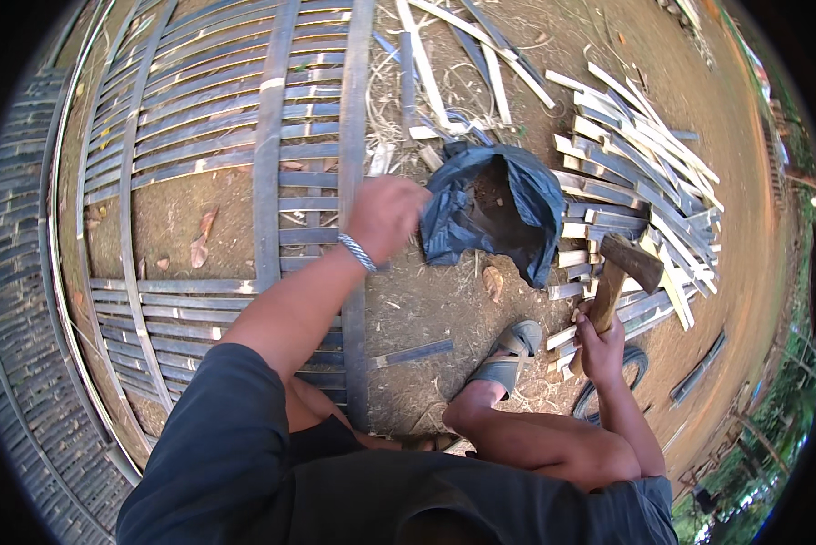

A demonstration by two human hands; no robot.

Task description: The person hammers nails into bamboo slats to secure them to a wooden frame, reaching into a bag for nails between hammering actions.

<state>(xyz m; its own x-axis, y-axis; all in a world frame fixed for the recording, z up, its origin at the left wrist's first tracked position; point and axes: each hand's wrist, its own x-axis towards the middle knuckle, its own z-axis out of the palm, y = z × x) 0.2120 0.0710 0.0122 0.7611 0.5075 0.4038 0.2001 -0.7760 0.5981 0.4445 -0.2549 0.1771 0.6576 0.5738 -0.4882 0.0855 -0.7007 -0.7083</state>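
Note:
In my right hand is a hammer, its wooden handle gripped low and its dark metal head tilted up to the right. My left hand, with a braided bracelet at the wrist, is over the edge of a slatted bamboo panel. Motion smears its fingers, so whether they hold anything is unclear. Just right of that hand, a dark plastic bag lies on the ground with its mouth gaping. Small dark bits show inside it.
Split bamboo strips lie heaped at the right, with longer pale strips beyond the bag. My sandalled foot is near the heap. A black coil lies under my right forearm. Another slatted panel is at far left.

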